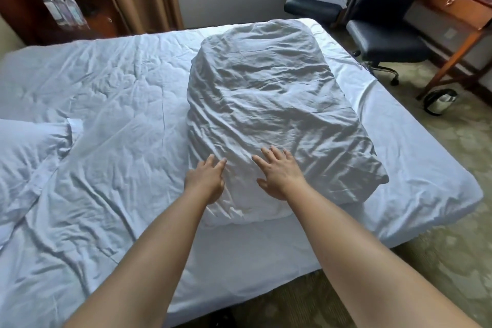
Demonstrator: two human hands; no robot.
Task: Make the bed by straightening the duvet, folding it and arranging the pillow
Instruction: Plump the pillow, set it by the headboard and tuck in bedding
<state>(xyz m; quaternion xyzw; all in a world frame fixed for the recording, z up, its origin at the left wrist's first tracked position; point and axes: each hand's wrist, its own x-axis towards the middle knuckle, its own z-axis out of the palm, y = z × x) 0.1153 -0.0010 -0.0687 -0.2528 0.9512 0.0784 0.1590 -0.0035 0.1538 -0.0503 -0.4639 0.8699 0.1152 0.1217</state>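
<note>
Across a wrinkled white-sheeted bed, the folded white duvet lies toward the right side; both the left hand and right hand press its near end, fingers spread flat. A white pillow rests left.

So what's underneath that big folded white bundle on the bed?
The folded duvet lies on the white bed sheet, which shows around its edges. Both hands, left and right, rest on its near end. Anything beneath the bundle itself is covered.
</note>
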